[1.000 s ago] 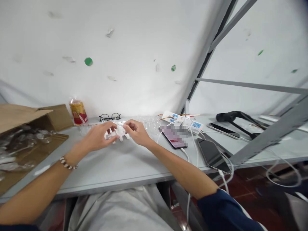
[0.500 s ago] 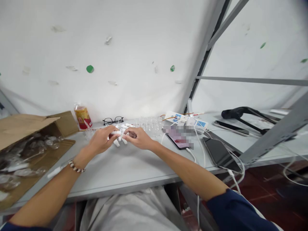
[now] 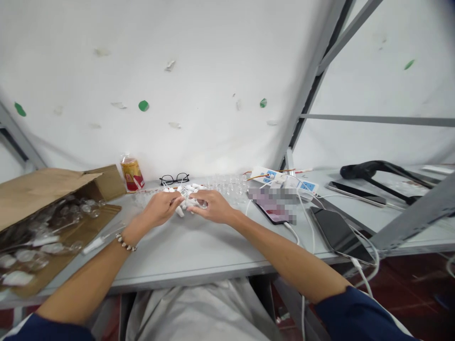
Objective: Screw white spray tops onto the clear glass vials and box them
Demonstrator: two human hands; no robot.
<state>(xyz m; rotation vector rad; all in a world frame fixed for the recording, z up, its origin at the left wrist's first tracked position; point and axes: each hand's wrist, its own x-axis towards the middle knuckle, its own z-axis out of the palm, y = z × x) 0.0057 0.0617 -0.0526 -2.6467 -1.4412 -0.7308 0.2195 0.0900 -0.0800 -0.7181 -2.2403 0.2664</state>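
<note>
My left hand [image 3: 161,208] is closed at the left side of a small cluster of white plastic pieces [image 3: 180,212] with thin white wires. Its thumb and fingers press together, and whatever they pinch is hidden. Opposite it, my right hand [image 3: 215,207] curls around a clear bulb-like piece [image 3: 203,204], gripped between thumb and fingers. The two hands' fingertips lie close together over the cluster. Behind them, rows of clear plastic bulb-like pieces [image 3: 227,184] stand along the back of the desk.
At left, an open cardboard box [image 3: 53,184] holds clear bulbs and white parts. A loose white piece [image 3: 93,245] lies beside it. A red-yellow can [image 3: 132,174] and glasses [image 3: 174,178] stand near the wall. Phones [image 3: 339,232], cables and a power strip [image 3: 268,176] occupy the right.
The view has shifted slightly to the left. The white piece seen in my left fingers is now hidden, and a clear piece shows in my right hand.
</note>
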